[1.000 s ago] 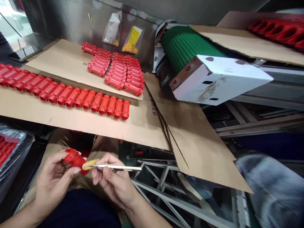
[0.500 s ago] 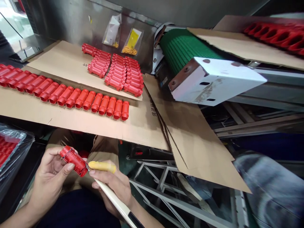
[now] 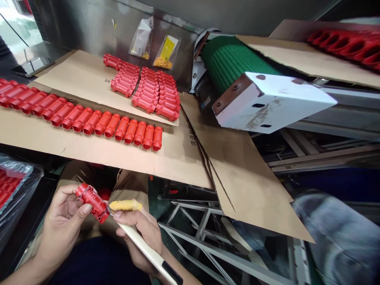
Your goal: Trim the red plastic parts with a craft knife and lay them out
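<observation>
Low in the view, my left hand grips a red plastic tube-shaped part between thumb and fingers. The part is tilted, with its slotted side facing up. My right hand is closed round a knife with a cream handle and a dark rear section. Its short metal tip meets the lower right end of the red part; whether it cuts in, I cannot tell. A yellow finger cot covers my right index finger. On the cardboard ahead, a long row of similar red parts lies side by side.
More red parts lie grouped further back, near two small plastic bags with yellow contents. A green conveyor belt with a white metal end plate juts in at right. A plastic-lined bin stands at left. Someone's denim-clad leg is at right.
The red part has turned slightly in my left hand, so light now catches its edges. My right hand and the knife have shifted a little. The row of parts is unchanged.
</observation>
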